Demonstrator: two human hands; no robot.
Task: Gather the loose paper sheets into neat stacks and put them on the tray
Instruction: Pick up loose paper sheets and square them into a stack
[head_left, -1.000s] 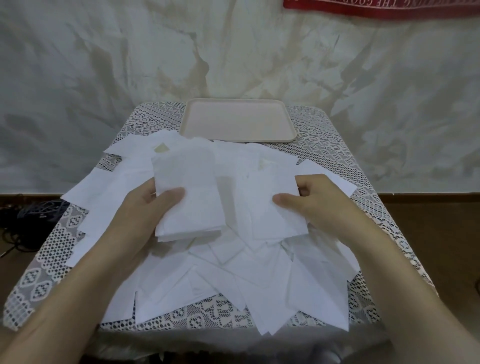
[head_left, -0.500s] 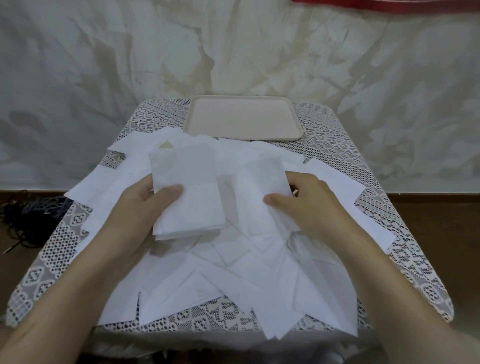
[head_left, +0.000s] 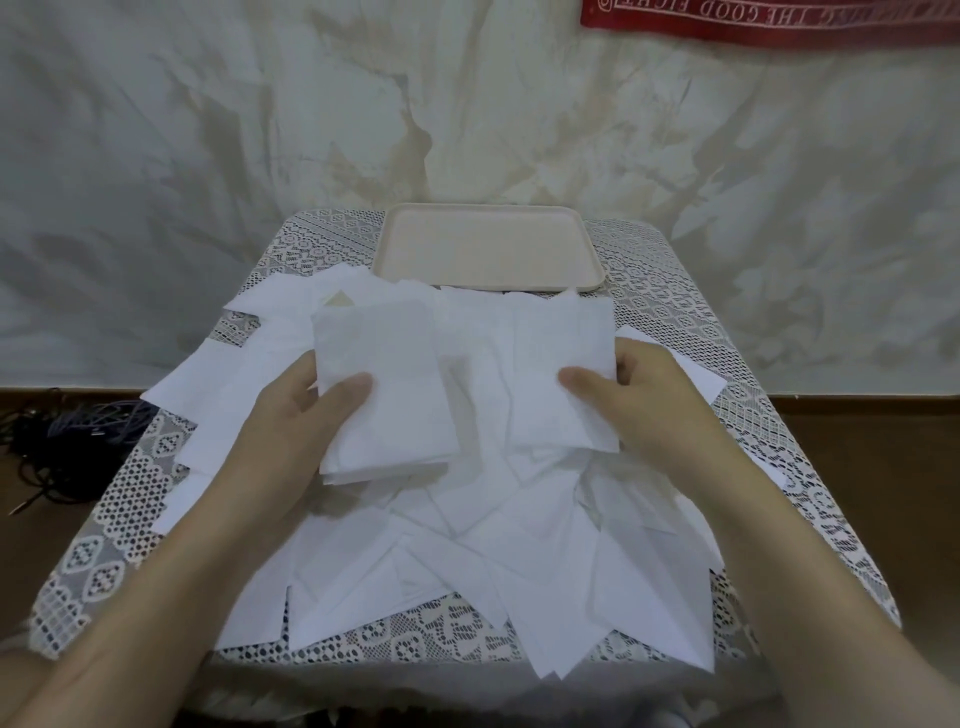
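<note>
The table is covered by a white lace cloth that is draped over its edges. Behind the far edge a pale, stained wall is seen, and a red banner with white lettering is hung at its top right. Dark cables are piled on the brown floor off the table's left edge.

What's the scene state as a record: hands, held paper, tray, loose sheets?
left hand: grips the paper stack, thumb on top
right hand: pinches the lifted sheet at its right edge, thumb on top
tray: far end of the table, no paper on it
loose sheets: overlapping pile spread over the lace cloth, below and around both hands
stack vs lifted sheet: side by side, apart
task progress: nothing on the tray yet
off-table: cables on the floor at left
</note>
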